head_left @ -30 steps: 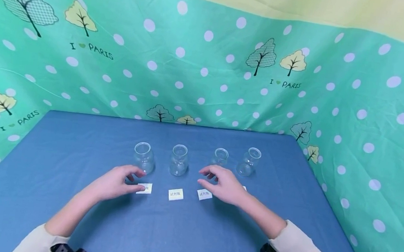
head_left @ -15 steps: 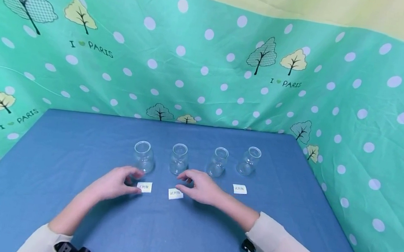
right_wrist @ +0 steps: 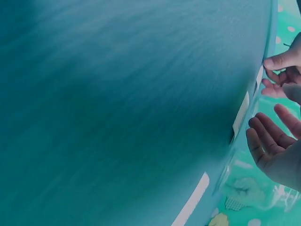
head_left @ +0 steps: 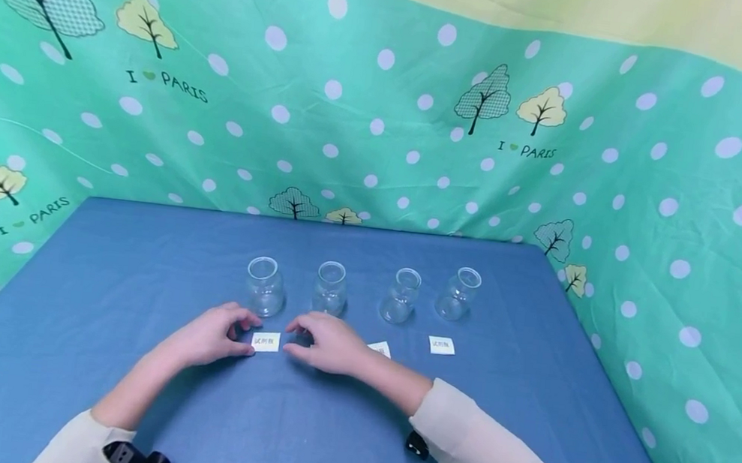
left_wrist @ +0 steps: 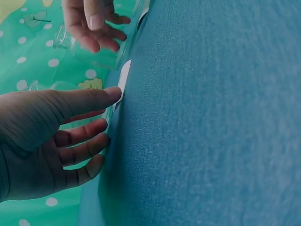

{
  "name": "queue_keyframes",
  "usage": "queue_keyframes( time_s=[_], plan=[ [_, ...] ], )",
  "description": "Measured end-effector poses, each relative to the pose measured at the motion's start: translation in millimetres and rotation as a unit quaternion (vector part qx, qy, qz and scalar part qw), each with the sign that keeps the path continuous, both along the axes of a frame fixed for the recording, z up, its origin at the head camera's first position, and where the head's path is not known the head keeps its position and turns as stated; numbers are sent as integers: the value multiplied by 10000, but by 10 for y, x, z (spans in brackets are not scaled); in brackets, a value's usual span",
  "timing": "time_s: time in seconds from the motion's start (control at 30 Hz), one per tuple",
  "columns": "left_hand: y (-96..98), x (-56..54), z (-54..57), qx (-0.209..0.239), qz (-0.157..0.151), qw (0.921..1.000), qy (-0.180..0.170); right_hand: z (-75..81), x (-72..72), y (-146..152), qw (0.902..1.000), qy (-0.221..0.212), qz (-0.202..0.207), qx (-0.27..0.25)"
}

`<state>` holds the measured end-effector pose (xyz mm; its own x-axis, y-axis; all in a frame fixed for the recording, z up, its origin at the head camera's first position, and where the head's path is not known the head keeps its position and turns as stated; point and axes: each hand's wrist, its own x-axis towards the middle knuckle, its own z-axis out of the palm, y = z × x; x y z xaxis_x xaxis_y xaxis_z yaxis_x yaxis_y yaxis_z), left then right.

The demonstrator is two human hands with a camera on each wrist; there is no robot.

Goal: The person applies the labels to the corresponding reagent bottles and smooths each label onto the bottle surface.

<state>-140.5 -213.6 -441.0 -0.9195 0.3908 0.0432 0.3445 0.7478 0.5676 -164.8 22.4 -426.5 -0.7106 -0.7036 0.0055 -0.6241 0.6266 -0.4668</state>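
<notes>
My left hand (head_left: 207, 336) is beside the leftmost white paper card (head_left: 266, 341), which bears handwritten characters. Its thumb tip overlaps the card's edge in the left wrist view, and the fingers are loosely bent. Just right of that card hovers my right hand (head_left: 332, 344), fingers spread and slightly bent, nothing between them. It hides the second card in the head view; a card (right_wrist: 241, 115) shows close by its fingers in the right wrist view. Behind the hands stand two clear glass jars (head_left: 264, 292) (head_left: 331, 288), one behind each hand.
Two more glass jars (head_left: 401, 295) (head_left: 458, 293) stand to the right in the same row. A third card (head_left: 379, 348) is partly covered by the right forearm, and a fourth card (head_left: 441, 345) lies farther right. A dotted green curtain (head_left: 383, 112) hangs behind the blue table (head_left: 295, 435).
My right hand has moved left from over the right-hand cards, past the third, to near the leftmost card. The left hand has barely shifted. Jars and cards stay in place.
</notes>
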Motion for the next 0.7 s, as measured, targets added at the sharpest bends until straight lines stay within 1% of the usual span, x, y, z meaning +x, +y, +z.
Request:
queue_keyframes(
  time_s=[0.13, 0.27, 0.47, 0.6, 0.7],
  plan=[
    [-7, 4, -7, -6, -13, 10000, 87, -42, -5, -107, 9993, 304, 88, 191],
    [-7, 3, 2, -4, -23, 10000, 62, -81, -26, -186, 9975, 546, 130, 431],
    [2, 6, 5, -51, 62, 10000, 26, -124, -62, -289, 9923, 859, 108, 883],
    [8, 16, -1, -30, 94, 9999, -38, -145, -65, -331, 9895, 964, 67, 1078],
    [8, 20, -3, 3, 102, 9999, -64, -151, -61, -342, 9894, 964, 6, 1087]
  ],
)
